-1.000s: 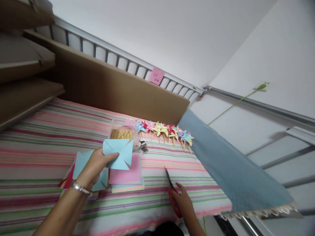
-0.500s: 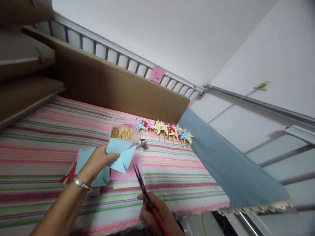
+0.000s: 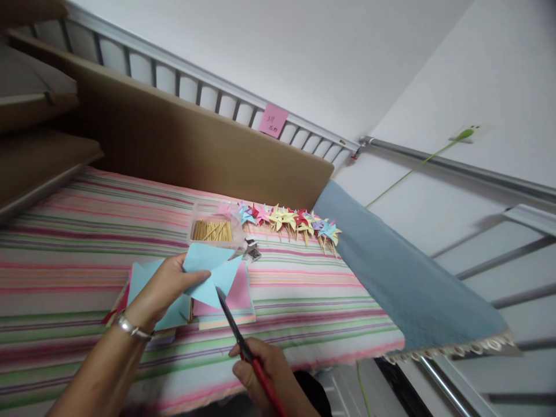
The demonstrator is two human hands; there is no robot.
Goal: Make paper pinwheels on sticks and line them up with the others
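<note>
Head view — clear box [image 3: 238, 233] holding sticks [image 3: 212, 231] — left hand [image 3: 170, 282] near.

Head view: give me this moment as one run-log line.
left hand: holding blue paper | right hand: holding red-handled scissors up to that paper | nearby: wooden sticks, paper pinwheels

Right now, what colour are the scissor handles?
The scissor handles are red, seen in the head view.

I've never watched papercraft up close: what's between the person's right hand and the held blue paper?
Scissors: in the head view, their dark blades extend from the right hand to the blue paper.
</note>
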